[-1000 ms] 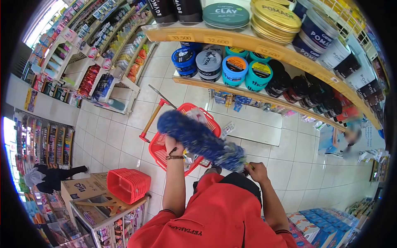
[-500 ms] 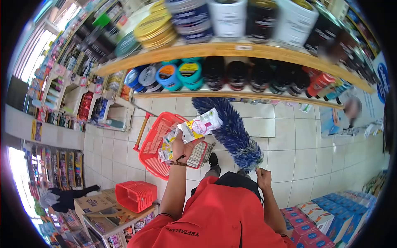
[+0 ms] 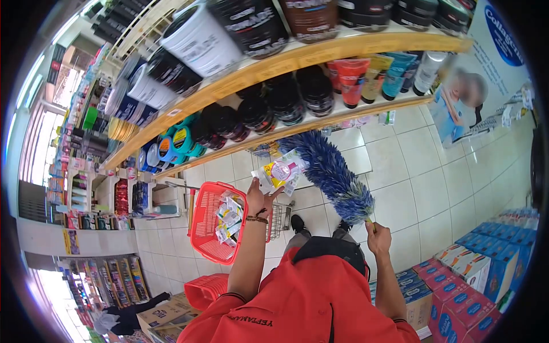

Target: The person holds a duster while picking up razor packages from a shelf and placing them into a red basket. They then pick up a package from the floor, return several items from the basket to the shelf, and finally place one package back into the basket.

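A white packet (image 3: 280, 171) is gripped by the left hand (image 3: 263, 198) beside the red basket (image 3: 200, 235), while a blue duster (image 3: 331, 174) is grasped by its handle in the right hand (image 3: 378, 237), its far end seen near the lower shelf edge (image 3: 366, 110), with open tiled floor (image 3: 446, 191) bared rightward.

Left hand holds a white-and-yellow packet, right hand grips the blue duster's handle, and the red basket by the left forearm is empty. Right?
Not quite: the red basket isn't empty. The head view shows packets lying inside it. The rest stands: left hand on the white-and-yellow packet, right hand on the blue duster.
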The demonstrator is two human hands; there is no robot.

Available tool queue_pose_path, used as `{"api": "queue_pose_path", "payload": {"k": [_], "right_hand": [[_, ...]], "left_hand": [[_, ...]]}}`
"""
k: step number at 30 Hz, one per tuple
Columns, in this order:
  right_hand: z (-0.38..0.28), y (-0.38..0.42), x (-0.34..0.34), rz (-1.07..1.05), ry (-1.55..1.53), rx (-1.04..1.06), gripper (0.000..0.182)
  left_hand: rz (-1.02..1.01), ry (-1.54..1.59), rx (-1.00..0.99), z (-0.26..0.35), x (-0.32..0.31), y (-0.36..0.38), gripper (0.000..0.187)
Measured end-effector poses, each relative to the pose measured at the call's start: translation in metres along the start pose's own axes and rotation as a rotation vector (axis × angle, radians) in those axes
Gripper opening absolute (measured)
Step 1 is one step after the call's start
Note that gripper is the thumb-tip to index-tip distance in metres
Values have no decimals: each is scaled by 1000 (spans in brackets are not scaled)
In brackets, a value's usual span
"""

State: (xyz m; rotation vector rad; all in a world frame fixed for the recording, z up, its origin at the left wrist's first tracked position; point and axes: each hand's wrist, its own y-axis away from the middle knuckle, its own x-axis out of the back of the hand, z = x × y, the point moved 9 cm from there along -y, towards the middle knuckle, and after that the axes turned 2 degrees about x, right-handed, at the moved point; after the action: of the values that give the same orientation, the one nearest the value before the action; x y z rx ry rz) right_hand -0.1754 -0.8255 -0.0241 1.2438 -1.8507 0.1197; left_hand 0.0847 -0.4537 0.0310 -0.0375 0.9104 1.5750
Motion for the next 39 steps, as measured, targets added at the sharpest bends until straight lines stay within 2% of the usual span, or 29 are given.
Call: {"api": "queue_pose_path", "payload": {"k": [2, 4, 7, 10, 12, 15, 17, 18, 20, 21, 22, 24, 25, 26, 28, 29, 31, 32, 34, 35, 37, 38, 39], "right_hand": [[7, 1, 11, 58, 74, -35, 52], [14, 1, 16, 70, 75, -41, 52], [19, 0, 27, 93, 91, -67, 52], [25, 0, 35, 120, 100, -121, 53], [32, 0, 42, 133, 100, -149, 53], [33, -1, 41, 77, 55, -123, 53], [22, -3, 33, -71, -17, 3, 53], [28, -3, 34, -69, -16, -2, 53], [21, -5, 30, -112, 108, 220, 50], [33, -7, 30, -107, 106, 222, 50], [51, -8, 33, -84, 106, 202, 49], [63, -13, 35, -56, 108, 192, 48], [70, -12, 40, -6, 121, 117, 48], [74, -7, 45, 41, 131, 37, 48], [73, -8, 40, 24, 126, 4, 48], [70, -11, 32, 1, 79, 24, 48], [51, -13, 26, -56, 16, 108, 47], [52, -12, 26, -56, 11, 110, 47], [53, -9, 19, -143, 108, 237, 50], [68, -10, 19, -162, 105, 234, 50], [99, -6, 36, -111, 171, 175, 50], [113, -2, 43, -73, 233, 109, 50], [122, 0, 45, -78, 230, 109, 50]], "left_hand": [[19, -34, 48, -13, -10, -2, 46], [127, 26, 44, -26, -3, -11, 47], [43, 61, 23, -37, -8, -25, 46], [97, 106, -9, -43, -7, -38, 46], [47, 123, -36, -45, -21, -37, 45], [88, 47, -44, -46, -39, -32, 43], [83, 47, 88, -61, -52, -31, 36], [-117, 159, 114, -81, -18, -78, 35], [-168, 173, 7, -62, -52, -52, 33], [-293, 177, 82, -70, -50, -65, 33], [-297, 176, 77, -67, -54, -61, 33], [-39, 161, 190, -75, -49, -48, 33], [128, 193, 191, -72, -53, -36, 33], [20, 237, 221, -71, -62, -33, 36], [-16, 152, 228, -71, -64, -30, 36], [-13, 152, 231, -74, -65, -33, 36], [137, 118, 260, -82, -50, -42, 36], [-199, 91, 162, -86, -22, -91, 42], [-235, 210, 114, -68, -36, -87, 38], [-240, 210, 112, -62, -41, -83, 38], [-161, -64, 56, -45, -46, -71, 38], [18, 124, 165, -38, -65, -41, 42], [8, 117, 159, -36, -62, -45, 42]]}}
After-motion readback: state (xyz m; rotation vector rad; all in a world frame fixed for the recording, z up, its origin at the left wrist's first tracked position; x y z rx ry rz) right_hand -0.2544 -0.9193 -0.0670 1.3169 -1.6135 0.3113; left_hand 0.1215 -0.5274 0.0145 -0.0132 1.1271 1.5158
